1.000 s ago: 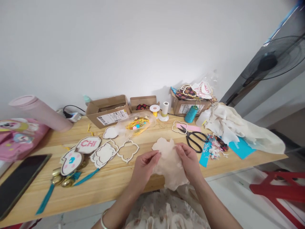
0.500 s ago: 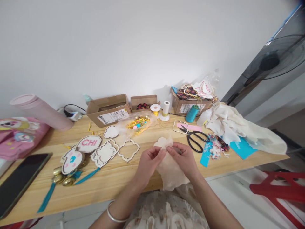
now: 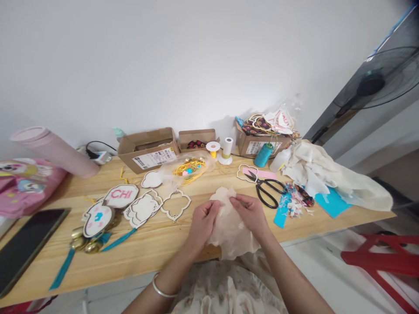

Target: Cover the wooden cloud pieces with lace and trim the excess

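Note:
A thin cream piece of fabric (image 3: pixel 229 235) hangs between my hands at the table's front edge. My left hand (image 3: pixel 205 220) pinches its left side between thumb and fingers. On the other side, my right hand (image 3: pixel 249 213) grips the fabric near its upper right edge. A scalloped shape shows at the cloth's top; whether something lies under it I cannot tell. Black-handled scissors (image 3: pixel 269 191) lie to the right of my right hand, their blades over a scalloped frame (image 3: pixel 246 173) and a pink strip (image 3: pixel 264 174). An openwork wooden frame (image 3: pixel 176 205) rests left of my left hand.
Cardboard boxes (image 3: pixel 147 150) line the wall beside thread spools (image 3: pixel 263 155). Fabric scraps (image 3: pixel 297 201), blue sheets (image 3: pixel 332 203) and a cream cloth (image 3: pixel 340 174) lie right. Finished ornaments (image 3: pixel 122 195), brass bells (image 3: pixel 93 245), a phone (image 3: pixel 29 244) and a pink tumbler (image 3: pixel 54 150) sit left.
My hands have moved apart from the pinch they shared at the top of the fabric. The cloth between them is now spread wider and flatter.

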Motion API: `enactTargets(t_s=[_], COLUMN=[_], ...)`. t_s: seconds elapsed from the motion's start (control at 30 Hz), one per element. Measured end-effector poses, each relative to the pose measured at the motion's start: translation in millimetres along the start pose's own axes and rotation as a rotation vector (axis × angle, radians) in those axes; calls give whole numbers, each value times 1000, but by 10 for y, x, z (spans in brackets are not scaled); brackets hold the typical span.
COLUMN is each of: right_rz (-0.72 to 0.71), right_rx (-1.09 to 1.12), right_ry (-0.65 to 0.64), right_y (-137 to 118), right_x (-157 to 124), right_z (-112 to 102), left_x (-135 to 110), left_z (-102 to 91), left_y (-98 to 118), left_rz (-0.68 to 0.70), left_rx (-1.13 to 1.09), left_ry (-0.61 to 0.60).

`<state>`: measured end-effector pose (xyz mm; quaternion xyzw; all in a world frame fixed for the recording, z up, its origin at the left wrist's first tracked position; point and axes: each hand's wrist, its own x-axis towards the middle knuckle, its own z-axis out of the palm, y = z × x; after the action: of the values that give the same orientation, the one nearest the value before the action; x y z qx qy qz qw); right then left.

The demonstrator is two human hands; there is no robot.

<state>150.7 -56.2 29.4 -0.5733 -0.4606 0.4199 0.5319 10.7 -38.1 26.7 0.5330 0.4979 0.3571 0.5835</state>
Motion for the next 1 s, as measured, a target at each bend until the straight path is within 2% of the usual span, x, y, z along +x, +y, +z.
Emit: enactTargets(t_s=[0.1, 0.23, 0.47, 0.73, 1.0], right_rz=[-66, -246, -397, -492, -556], right_rx=[-96, -324, -497, -570, -649], right_ry=[-14, -29, -199, -314, -414], right_y=[65, 195, 267, 409, 372], right_x=[87, 227, 578, 773, 904], right_z=[-11, -42, -189, -160, -143], left_x=[82, 159, 168, 172, 238], left_z=[-64, -127, -98, -141, -163], left_y=[-11, -45, -102, -55, -76], left_rz=[2, 27, 78, 39, 22], left_rx=[105, 207, 356, 489, 599], left_ry=[-47, -57, -38, 34, 71])
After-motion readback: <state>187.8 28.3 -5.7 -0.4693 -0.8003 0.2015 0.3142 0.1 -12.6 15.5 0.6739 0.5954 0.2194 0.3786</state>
